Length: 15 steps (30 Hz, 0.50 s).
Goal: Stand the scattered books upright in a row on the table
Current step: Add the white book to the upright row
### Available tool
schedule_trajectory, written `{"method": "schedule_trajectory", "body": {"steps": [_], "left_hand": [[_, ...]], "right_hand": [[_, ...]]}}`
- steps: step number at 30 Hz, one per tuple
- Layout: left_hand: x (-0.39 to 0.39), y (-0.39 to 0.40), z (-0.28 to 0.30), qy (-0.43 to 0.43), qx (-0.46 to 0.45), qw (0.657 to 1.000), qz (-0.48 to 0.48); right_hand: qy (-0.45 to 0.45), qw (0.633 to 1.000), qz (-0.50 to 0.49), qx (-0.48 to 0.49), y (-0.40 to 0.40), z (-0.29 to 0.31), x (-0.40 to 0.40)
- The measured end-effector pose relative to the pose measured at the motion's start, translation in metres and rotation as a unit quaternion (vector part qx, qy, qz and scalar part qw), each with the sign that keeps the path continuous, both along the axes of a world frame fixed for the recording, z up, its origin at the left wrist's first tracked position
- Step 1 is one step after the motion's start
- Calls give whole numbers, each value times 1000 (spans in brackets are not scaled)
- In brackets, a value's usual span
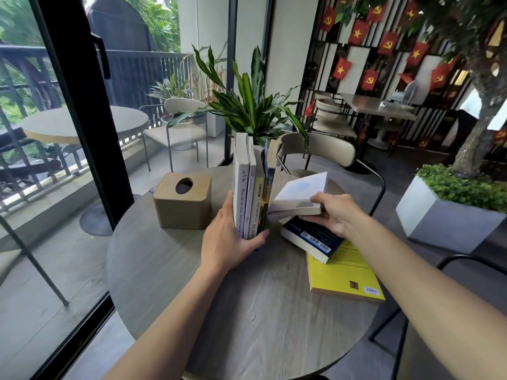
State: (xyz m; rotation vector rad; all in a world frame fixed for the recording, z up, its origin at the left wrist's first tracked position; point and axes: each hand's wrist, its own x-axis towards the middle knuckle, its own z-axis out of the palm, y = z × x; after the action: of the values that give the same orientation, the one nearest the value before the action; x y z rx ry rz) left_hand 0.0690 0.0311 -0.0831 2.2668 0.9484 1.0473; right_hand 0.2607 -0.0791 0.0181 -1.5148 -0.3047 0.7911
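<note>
On the round tabletop (247, 311), the left hand (230, 237) clasps the upright row of books (251, 193) at its base, while the right hand (334, 212) grips a tilted pale book (299, 196) just right of the row, above two flat books (329, 248).

table (247, 311) grey woodgrain | tissue box (182, 200) tan | flat book (345, 272) yellow | book above it (312, 237) navy | flags (356, 34) red, yellow stars
</note>
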Motion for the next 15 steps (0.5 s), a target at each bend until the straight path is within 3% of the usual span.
{"method": "schedule_trajectory", "body": {"steps": [2, 8, 15], "left_hand": [[0, 1, -1, 4, 0, 1000, 2], [1, 2, -3, 2, 0, 1000, 5], [1, 3, -3, -1, 11, 1000, 6]], "right_hand": [[-22, 1000, -10, 11, 3, -6, -5], [-237, 971, 0, 24, 1, -25, -12], [-297, 949, 104, -26, 2, -17, -23]]}}
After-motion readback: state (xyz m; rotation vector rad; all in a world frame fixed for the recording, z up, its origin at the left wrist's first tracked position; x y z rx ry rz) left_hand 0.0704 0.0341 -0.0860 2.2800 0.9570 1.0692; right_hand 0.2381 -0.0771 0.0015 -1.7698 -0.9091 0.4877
